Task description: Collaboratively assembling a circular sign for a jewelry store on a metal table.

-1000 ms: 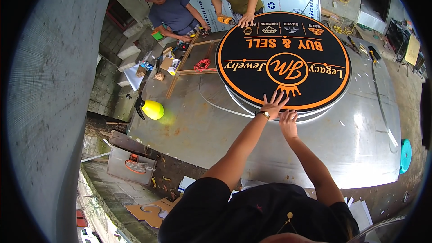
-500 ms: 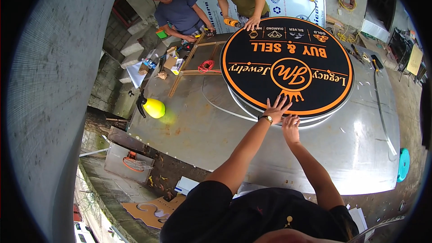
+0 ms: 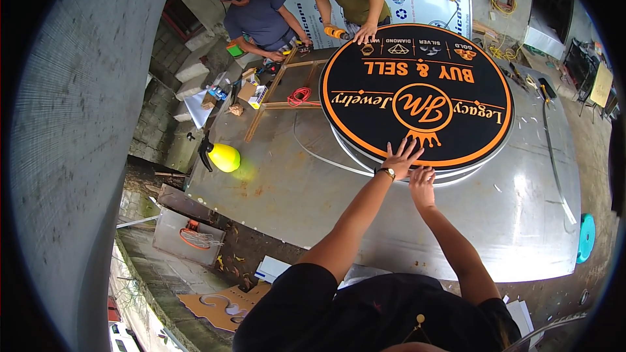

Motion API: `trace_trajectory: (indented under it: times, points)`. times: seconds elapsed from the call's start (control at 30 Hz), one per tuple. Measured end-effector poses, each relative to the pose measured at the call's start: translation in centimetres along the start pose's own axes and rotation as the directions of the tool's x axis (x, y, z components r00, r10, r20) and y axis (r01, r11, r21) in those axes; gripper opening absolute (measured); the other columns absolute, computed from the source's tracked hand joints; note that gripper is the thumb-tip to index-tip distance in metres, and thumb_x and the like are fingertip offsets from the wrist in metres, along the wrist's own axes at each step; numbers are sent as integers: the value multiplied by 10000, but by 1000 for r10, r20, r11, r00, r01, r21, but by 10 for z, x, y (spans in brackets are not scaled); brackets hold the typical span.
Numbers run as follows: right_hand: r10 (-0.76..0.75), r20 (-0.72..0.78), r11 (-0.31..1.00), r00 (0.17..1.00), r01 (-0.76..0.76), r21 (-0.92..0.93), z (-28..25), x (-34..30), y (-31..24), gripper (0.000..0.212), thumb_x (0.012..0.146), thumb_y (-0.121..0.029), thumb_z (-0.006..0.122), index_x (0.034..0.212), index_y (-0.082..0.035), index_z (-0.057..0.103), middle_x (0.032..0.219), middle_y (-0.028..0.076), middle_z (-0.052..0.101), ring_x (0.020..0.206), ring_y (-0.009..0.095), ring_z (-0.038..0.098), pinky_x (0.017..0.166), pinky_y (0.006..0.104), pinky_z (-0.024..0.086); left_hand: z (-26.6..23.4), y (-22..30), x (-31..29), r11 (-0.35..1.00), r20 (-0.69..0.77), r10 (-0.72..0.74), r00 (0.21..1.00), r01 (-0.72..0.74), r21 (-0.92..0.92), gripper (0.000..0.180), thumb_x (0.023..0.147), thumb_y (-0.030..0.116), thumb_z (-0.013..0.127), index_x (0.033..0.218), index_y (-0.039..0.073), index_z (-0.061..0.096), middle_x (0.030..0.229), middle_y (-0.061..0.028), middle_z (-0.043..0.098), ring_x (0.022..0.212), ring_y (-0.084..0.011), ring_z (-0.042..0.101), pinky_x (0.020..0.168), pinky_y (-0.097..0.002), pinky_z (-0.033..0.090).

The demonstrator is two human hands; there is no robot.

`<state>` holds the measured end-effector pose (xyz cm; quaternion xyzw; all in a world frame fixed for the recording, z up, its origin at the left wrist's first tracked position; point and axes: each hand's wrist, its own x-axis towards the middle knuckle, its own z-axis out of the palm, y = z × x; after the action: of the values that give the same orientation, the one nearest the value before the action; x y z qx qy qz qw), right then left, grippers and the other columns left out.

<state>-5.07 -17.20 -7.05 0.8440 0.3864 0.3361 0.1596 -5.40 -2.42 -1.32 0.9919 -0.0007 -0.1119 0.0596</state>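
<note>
**Round sign steadied at its near edge**

The left hand (image 3: 402, 158) lies flat, fingers spread, on the black face of the round sign (image 3: 417, 94). Just beside it, the right hand (image 3: 422, 186) bends at the rim; whether it grips, I cannot tell. The step appears to be steadying; the next move likely calls for even pressure. The sign lies on a metal table (image 3: 293, 202); a co-worker's hand (image 3: 366, 32) touches its far edge.

One round sign (image 3: 417, 94), two co-workers (image 3: 262, 19), one yellow spray bottle (image 3: 225, 157), one basketball hoop (image 3: 197, 236), one metal table (image 3: 293, 199)
</note>
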Motion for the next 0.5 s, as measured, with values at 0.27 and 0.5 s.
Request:
trace_trajectory:
  times: [0.27, 0.5]
  points:
    - [3, -10, 1000, 1000, -3, 2, 0, -2, 0, 366, 869, -139, 503, 1141, 91, 587, 1061, 341, 611, 987, 437, 611, 856, 466, 530, 4, 1, 0, 1000, -2, 9, 1000, -9, 12, 843, 853, 651, 488, 1527, 311, 114, 1608, -62, -30, 1469, -336, -28, 1066, -743, 64]
    - [14, -7, 1000, 1000, -14, 17, -1, -1, 1, 363, 866, -129, 507, 1142, 92, 586, 1062, 343, 610, 990, 434, 611, 852, 464, 532, 1, 0, 1, 1000, -5, 6, 1000, -6, 26, 850, 847, 641, 507, 1527, 316, 115, 1609, -69, -25, 1470, -336, -39, 1066, -736, 70]
